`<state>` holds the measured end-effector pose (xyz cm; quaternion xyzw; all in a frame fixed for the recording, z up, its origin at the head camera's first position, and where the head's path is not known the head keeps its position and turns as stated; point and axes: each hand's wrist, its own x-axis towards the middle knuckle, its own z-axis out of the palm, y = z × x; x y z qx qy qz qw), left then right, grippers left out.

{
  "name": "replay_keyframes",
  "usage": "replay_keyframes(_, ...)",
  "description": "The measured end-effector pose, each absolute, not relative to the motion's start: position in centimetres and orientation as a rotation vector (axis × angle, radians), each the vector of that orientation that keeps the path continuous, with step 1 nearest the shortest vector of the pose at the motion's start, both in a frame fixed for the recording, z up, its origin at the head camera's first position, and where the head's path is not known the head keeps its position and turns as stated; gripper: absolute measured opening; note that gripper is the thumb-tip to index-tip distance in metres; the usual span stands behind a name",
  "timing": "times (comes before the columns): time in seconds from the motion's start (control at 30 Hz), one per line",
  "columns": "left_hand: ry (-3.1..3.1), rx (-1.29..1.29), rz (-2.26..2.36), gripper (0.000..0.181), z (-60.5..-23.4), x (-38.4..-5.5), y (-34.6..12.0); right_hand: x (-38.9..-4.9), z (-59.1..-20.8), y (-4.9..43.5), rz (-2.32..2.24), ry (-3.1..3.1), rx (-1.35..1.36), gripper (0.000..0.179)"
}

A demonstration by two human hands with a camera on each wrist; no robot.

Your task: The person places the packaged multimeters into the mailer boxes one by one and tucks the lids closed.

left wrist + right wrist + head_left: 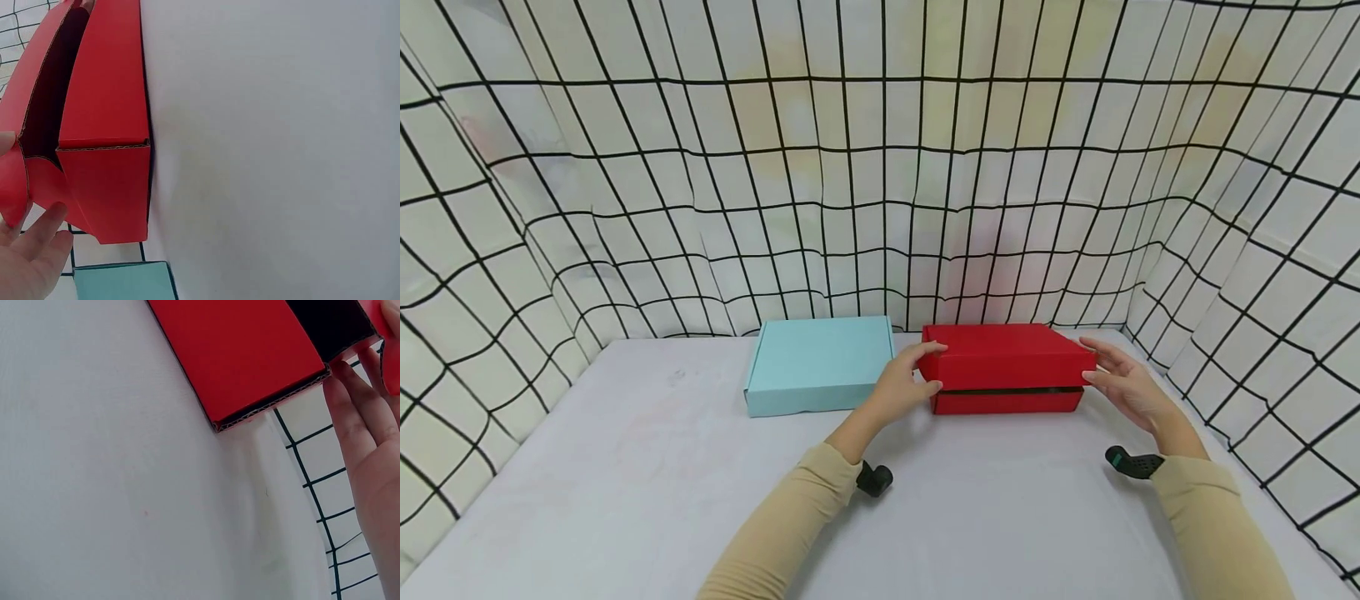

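Note:
A red cardboard box [1007, 402] stands on the table, its hinged lid [1011, 371] partly raised, with a dark gap along the front. At the lid's left front corner my left hand [897, 390] holds on, thumb at the front and fingers along the side. My right hand [1131, 390] grips the opposite front corner in the same way. The left wrist view shows the gap between lid and box front [109, 81], with the left fingers [44, 234] by the side flap. In the right wrist view, the right fingers [359, 406] lie against the box's side.
Left of the red box lies a closed light blue cardboard box [823, 358], close to my left wrist. White cloth covers the table [625, 475]. Behind and on both sides rise white walls with a black grid [865, 183]. Each wrist wears a black camera mount [875, 480].

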<state>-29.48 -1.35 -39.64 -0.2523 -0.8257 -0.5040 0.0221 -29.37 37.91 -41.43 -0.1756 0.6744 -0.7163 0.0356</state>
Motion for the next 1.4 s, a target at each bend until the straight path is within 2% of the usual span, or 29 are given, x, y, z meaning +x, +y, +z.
replay_keyframes(0.37,-2.607,-0.781,-1.494,0.057,-40.0,-29.4,-1.6,-29.6,-41.5,37.5,-1.993,2.296,-0.452,0.054)
replay_keyframes(0.93,-2.742,-0.862,-1.346,0.057,-39.9,-28.5,-2.0,-29.0,-40.7,38.3,-1.635,2.497,-0.420,0.065)
replay_keyframes(1.4,-2.956,-0.885,-1.135,0.069,-39.3,-28.4,-1.8,-29.3,-41.3,38.2,-1.463,2.559,-0.390,0.074)
